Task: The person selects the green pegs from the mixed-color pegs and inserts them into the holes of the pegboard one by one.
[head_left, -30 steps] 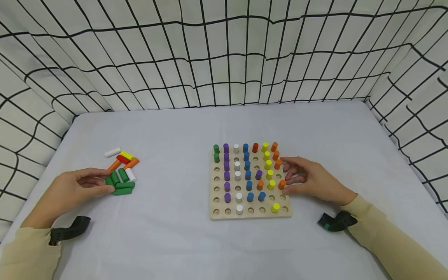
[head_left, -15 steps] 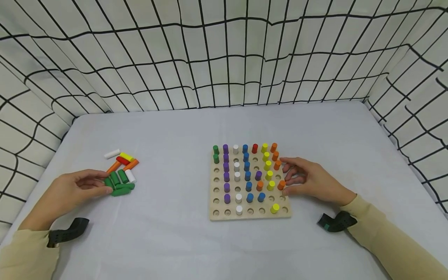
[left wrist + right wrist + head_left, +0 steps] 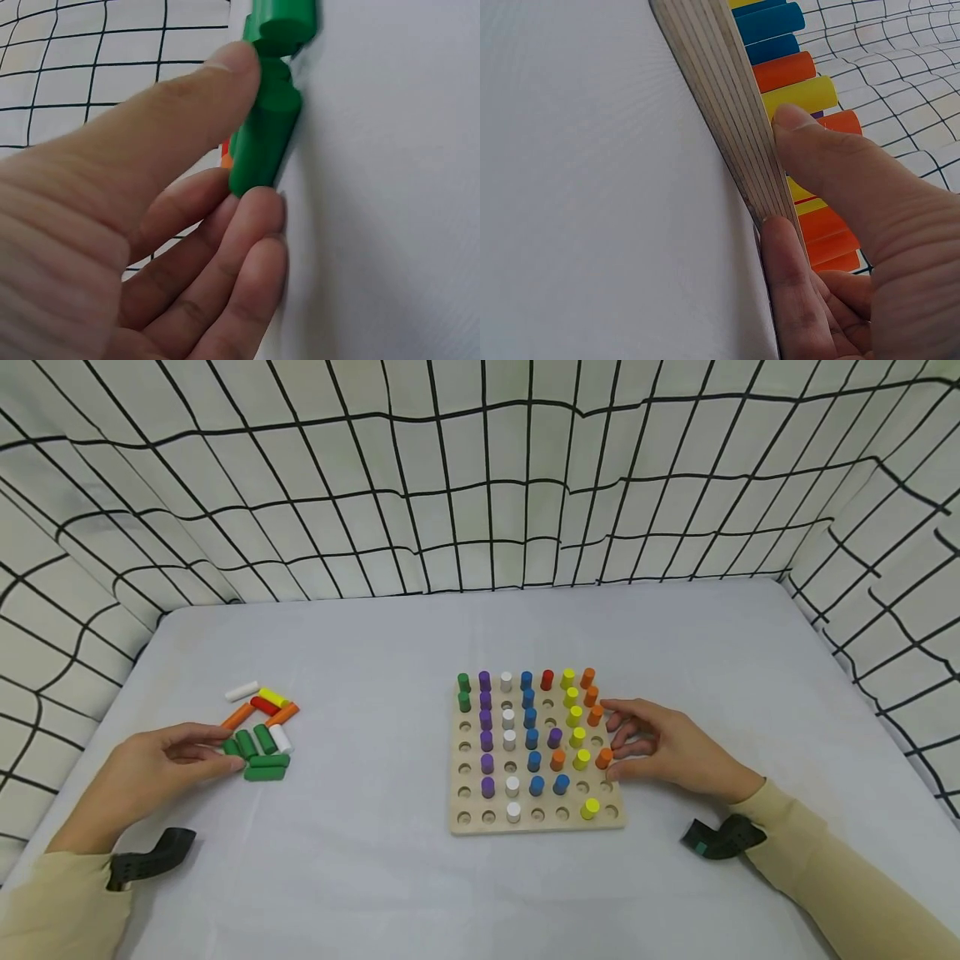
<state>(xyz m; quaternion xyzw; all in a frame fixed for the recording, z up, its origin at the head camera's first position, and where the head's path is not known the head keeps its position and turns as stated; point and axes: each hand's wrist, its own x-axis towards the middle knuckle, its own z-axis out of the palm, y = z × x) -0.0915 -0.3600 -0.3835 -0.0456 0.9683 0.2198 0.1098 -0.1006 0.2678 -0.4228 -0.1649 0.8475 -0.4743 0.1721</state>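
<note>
My left hand [image 3: 161, 774] rests at the near-left side of a loose pile of pegs, thumb and fingers loosely bent beside the green pegs [image 3: 267, 761]. In the left wrist view, the thumb tip lies against a green peg [image 3: 266, 142], its lower end near the fingertips. A square wooden pegboard [image 3: 528, 827] stands right of the table's middle, with columns of coloured pegs and several bare holes. Against its right edge rests my right hand [image 3: 663, 747]. In the right wrist view, the thumb touches the board's upper edge and a fingertip its layered side [image 3: 731, 124].
Past the green pegs lie white pegs [image 3: 242, 691], a yellow peg [image 3: 273, 697], a red peg [image 3: 264, 704] and orange pegs [image 3: 238, 717]. White cloth [image 3: 360, 877] covers the table. A white wall with black grid lines [image 3: 487, 485] rises behind and at both sides.
The green pegs by my left hand have shifted slightly; the nearest one lies straighter. Both hands stay almost still, and the pegs on the board look the same.
</note>
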